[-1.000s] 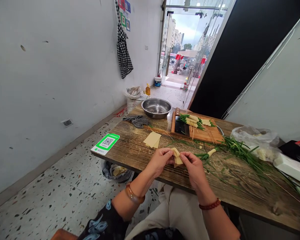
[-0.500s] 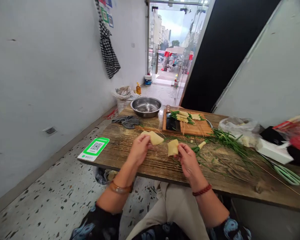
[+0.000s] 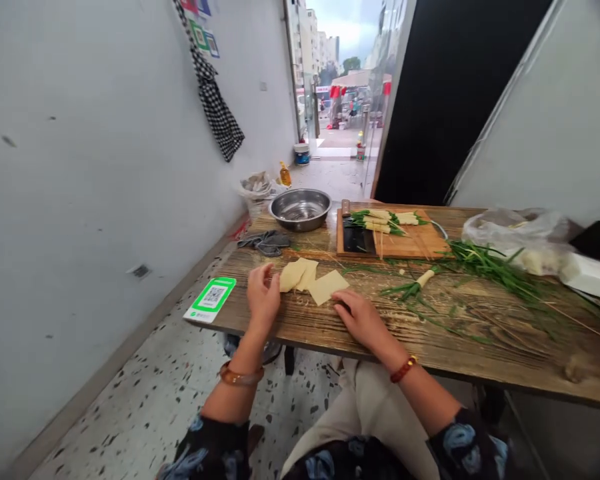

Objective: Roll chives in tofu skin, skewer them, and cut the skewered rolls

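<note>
Since half a second ago both hands have come lower; the left hand (image 3: 264, 293) and the right hand (image 3: 357, 317) are down at the wooden counter (image 3: 505, 360), and the thin pale sheets they held raised now lie on it; the counter, largest of all, spreads before the seated person; toward its far edge rests a wooden chopping board (image 3: 415, 250), bearing wrapped rolls (image 3: 377, 227) with green ends and thin sticks; long loose greens (image 3: 510, 270) trail over the counter to the right of the board; a metal basin (image 3: 301, 225) stands left of the board, with a crumpled grey cloth (image 3: 267, 243) near it; the left fingers are parted, the thumb clear of them, just beside the left edge of a small overlapping pile of sheets (image 3: 296, 275); the right fingers are narrow, at the near right corner of a single sheet (image 3: 327, 287), though whether they pinch it one cannot tell; that sheet lies between the pile and the right hand; smaller still, one slim roll (image 3: 424, 278) of the same pale colour lies to the right, wrapped around green stalks.
</note>
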Motion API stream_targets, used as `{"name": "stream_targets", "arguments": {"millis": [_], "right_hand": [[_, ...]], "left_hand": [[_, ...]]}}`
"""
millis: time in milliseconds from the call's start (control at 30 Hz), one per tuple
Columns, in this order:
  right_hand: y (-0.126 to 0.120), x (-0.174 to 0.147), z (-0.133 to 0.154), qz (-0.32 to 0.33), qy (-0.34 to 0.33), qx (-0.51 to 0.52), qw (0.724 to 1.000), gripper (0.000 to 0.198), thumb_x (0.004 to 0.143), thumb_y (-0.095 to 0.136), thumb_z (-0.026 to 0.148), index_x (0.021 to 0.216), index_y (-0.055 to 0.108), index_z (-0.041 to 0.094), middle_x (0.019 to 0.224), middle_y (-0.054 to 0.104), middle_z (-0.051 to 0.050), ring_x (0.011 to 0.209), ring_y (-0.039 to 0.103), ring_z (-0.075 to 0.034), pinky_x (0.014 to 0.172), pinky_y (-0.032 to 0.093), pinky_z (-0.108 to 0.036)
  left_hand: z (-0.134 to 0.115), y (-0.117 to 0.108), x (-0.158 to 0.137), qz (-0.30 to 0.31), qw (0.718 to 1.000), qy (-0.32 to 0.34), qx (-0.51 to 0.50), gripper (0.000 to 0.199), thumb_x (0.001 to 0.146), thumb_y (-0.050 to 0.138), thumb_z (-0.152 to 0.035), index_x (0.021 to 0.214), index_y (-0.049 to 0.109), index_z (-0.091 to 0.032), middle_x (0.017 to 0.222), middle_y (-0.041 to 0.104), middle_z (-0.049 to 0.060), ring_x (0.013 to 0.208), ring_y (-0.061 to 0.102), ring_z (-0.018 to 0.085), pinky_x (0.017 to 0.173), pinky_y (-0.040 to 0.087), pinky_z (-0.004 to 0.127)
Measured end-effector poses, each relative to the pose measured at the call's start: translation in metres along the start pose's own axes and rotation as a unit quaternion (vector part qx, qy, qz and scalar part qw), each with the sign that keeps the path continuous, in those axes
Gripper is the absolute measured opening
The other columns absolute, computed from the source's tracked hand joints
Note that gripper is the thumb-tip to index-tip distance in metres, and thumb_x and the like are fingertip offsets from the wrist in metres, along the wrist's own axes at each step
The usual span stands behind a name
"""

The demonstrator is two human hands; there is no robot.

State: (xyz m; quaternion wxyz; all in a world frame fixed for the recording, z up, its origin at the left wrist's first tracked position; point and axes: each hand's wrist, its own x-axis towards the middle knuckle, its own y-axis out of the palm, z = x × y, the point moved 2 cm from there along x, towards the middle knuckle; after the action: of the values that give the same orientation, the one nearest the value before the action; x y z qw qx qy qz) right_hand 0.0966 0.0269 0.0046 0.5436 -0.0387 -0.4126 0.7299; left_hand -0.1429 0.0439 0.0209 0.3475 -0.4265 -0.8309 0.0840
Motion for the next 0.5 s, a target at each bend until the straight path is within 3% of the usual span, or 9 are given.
{"name": "stream_targets", "arguments": {"millis": [100,267,400,500], "right_hand": [[0.0,0.003,0.012,0.039,-0.04,-0.087,0.995,0.031,0.09,0.05,0.02,0.119,0.06,0.021,0.12,0.061,-0.01,0.111,0.054,-0.023,0.094,0.043,-0.04],[0.007,0.003,0.027,0.088,-0.082,-0.187,0.975,0.039,0.087,0.058,0.027,0.125,0.056,0.018,0.129,0.057,-0.013,0.117,0.05,-0.027,0.096,0.04,-0.044],[-0.009,-0.012,0.012,0.092,-0.107,-0.182,0.973,0.027,0.091,0.053,0.029,0.114,0.063,0.018,0.122,0.062,-0.01,0.113,0.054,-0.023,0.098,0.039,-0.041],[-0.027,-0.023,0.001,0.076,-0.089,-0.158,0.98,0.022,0.093,0.05,0.028,0.105,0.067,0.019,0.116,0.066,-0.008,0.11,0.057,-0.02,0.096,0.041,-0.038]], "left_hand": [[-0.021,0.005,-0.006,0.075,0.986,0.134,0.065,0.026,0.086,0.046,-0.02,0.107,0.061,-0.016,0.11,0.061,0.01,0.108,0.054,0.022,0.097,0.043,0.041],[-0.043,0.024,-0.027,0.287,0.915,0.261,0.107,0.036,0.085,0.039,-0.007,0.114,0.06,-0.014,0.116,0.062,0.012,0.11,0.054,0.022,0.098,0.044,0.041],[-0.046,0.034,-0.044,0.349,0.869,0.314,0.154,0.036,0.087,0.04,-0.009,0.115,0.061,-0.017,0.119,0.061,0.011,0.112,0.053,0.023,0.098,0.044,0.044],[-0.048,0.039,-0.051,0.356,0.858,0.329,0.168,0.033,0.088,0.042,-0.012,0.115,0.061,-0.017,0.119,0.06,0.012,0.113,0.051,0.024,0.097,0.044,0.044]]}}
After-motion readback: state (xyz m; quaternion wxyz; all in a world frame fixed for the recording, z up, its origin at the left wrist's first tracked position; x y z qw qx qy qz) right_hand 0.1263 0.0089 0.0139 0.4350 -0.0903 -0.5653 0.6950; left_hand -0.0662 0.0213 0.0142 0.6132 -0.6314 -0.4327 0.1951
